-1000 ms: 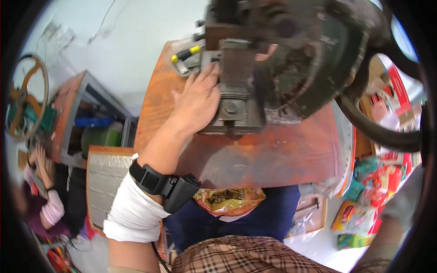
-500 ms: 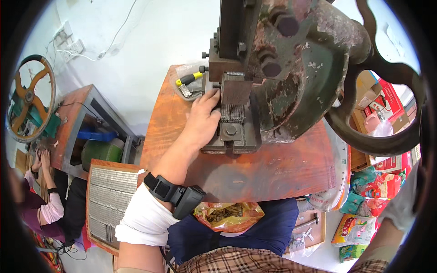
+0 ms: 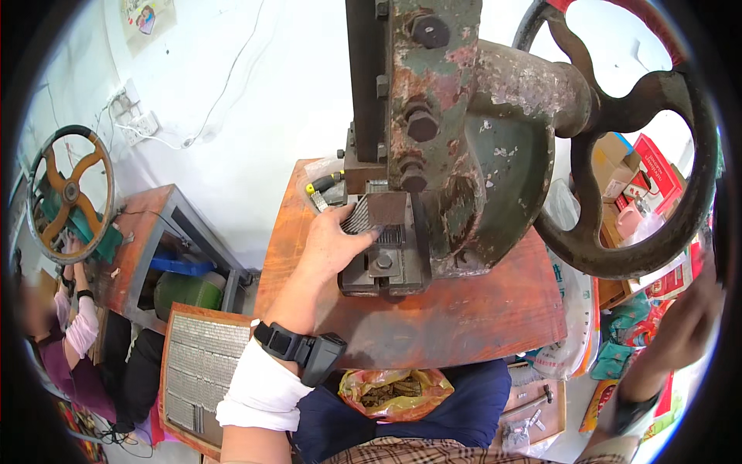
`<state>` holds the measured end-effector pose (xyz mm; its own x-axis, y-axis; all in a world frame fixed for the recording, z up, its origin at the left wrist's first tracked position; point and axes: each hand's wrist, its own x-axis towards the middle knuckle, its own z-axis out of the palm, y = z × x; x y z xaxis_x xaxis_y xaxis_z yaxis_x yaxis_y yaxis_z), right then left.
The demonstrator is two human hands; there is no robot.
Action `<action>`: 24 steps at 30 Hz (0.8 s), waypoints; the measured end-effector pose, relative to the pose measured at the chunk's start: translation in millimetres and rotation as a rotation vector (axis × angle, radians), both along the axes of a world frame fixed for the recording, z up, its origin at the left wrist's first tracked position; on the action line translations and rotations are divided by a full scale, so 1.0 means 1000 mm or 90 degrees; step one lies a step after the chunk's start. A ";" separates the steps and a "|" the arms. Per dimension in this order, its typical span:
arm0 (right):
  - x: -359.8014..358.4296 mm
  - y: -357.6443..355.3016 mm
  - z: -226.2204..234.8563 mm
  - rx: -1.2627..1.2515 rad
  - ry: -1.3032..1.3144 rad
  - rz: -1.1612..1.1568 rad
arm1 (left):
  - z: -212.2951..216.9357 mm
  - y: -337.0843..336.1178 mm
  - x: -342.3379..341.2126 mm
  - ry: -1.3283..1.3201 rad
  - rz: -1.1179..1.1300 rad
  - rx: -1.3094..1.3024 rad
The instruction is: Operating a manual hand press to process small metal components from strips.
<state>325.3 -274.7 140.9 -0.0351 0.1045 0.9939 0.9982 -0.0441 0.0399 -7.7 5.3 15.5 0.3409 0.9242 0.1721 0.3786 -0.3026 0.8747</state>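
My left hand (image 3: 331,241) is closed at the press bed, thumb toward the front and fingers behind. Between them tilts a ridged stack of thin metal strips (image 3: 358,219). Just right of it, more ridged metal (image 3: 392,234) shows under the ram block (image 3: 386,208) of the old green hand press (image 3: 510,155). A bolted clamp plate (image 3: 384,264) sits in front. At the far right edge my right hand (image 3: 696,309) is blurred, close below the press's big handwheel (image 3: 572,246); its fingers cannot be made out.
The press stands on a reddish wooden table (image 3: 479,317). Behind my hand lies a yellow-black handled tool (image 3: 323,182) in a plastic bag. An open bag of metal pieces (image 3: 398,390) rests on my lap. A tray of metal rows (image 3: 202,363) is at left, near another person (image 3: 66,332).
The ridged stack now shows tilted in my left hand, left of the ram. My right hand has come into view at the right edge. The handwheel has turned, and the view has shifted.
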 end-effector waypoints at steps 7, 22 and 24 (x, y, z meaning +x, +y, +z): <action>-0.062 0.025 -0.119 -0.354 0.220 0.271 | -0.002 -0.011 0.025 0.244 0.181 0.369; -0.079 0.040 -0.205 -0.509 0.339 0.299 | -0.080 -0.115 -0.048 0.396 0.123 0.286; -0.080 0.043 -0.210 -0.482 0.315 0.287 | -0.073 -0.117 -0.038 0.409 0.121 0.278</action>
<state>245.1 -231.5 -69.1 0.1714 0.7930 0.5845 0.8274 0.2062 -0.5224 -45.4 -111.9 -57.9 0.3402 0.8708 0.3549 0.8474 -0.4475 0.2858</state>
